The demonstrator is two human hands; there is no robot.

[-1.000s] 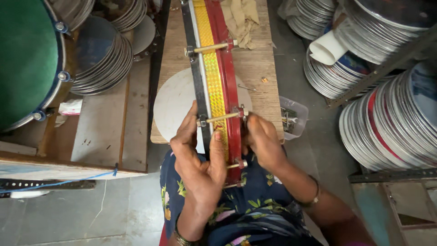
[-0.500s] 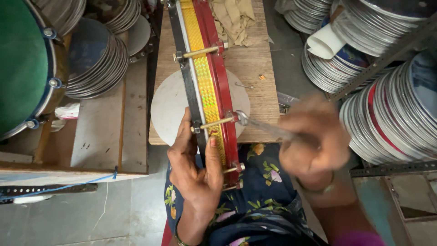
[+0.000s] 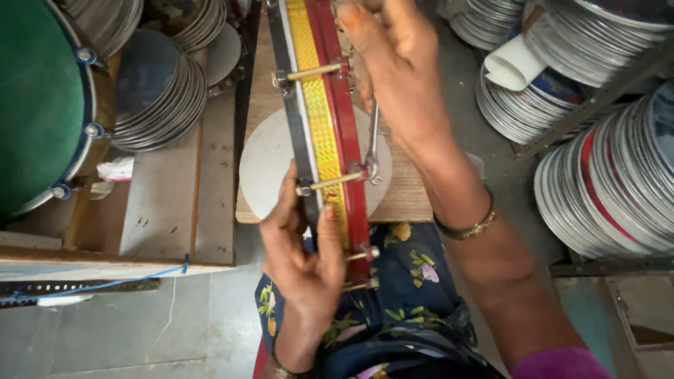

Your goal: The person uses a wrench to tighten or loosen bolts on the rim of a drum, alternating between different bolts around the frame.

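Observation:
A drum frame (image 3: 319, 119) with black, yellow and red bands stands on edge over my lap, with brass tension rods (image 3: 330, 182) across its rim. My left hand (image 3: 302, 260) grips the rim from the left, thumb on the yellow band just below a rod. Higher up, on the red side of the rim, my right hand (image 3: 400, 70) holds a small metal spanner (image 3: 374, 140). The spanner hangs down, its lower end at the nut where that rod meets the red band.
Under the frame, a round white disc (image 3: 267, 161) lies on a wooden bench (image 3: 407, 200). A green-headed drum (image 3: 35, 105) sits at far left. Stacks of metal rings fill the left (image 3: 158, 98) and right (image 3: 618, 175). A rolled white sheet (image 3: 512, 63) lies at upper right.
My right hand left the rim, swung out to the right with the spanner, then came up over the red side. The left hand kept its grip on the rim.

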